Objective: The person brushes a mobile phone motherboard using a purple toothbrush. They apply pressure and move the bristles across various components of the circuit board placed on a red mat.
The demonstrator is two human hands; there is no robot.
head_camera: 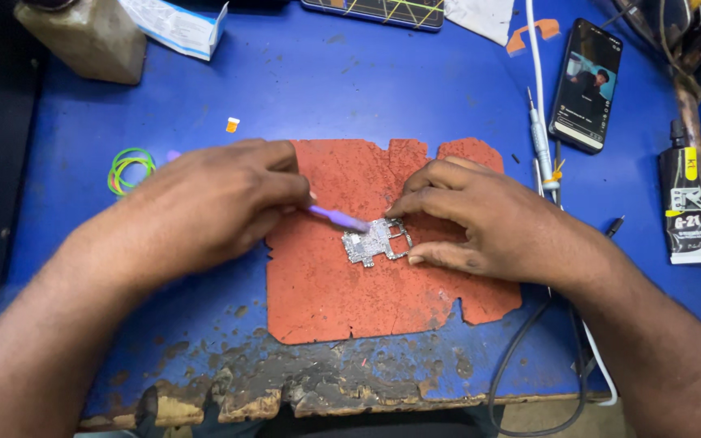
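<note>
Head view, looking down on a blue worktable with a chipped, burnt front edge. Left hand is closed around a purple plastic pry tool, tip angled down-right and touching the top-left of a small phone circuit board. Right hand pins the board's right side, index fingertip at its upper edge and thumb at its lower right corner, fingers curled but not fully closed. Board lies flat near the middle of a worn red-orange heat mat, which sits on the table centre. Left of the mat: green and yellow rubber bands and a small orange scrap, both well apart from the hands. Right of the mat: a thin silver screwdriver beside a white cable, a lit smartphone, and a black glue tube near the table's right edge. Top left: a dirty beige bottle and a white paper box. 1 dark cable loops off the front edge under the right wrist.
</note>
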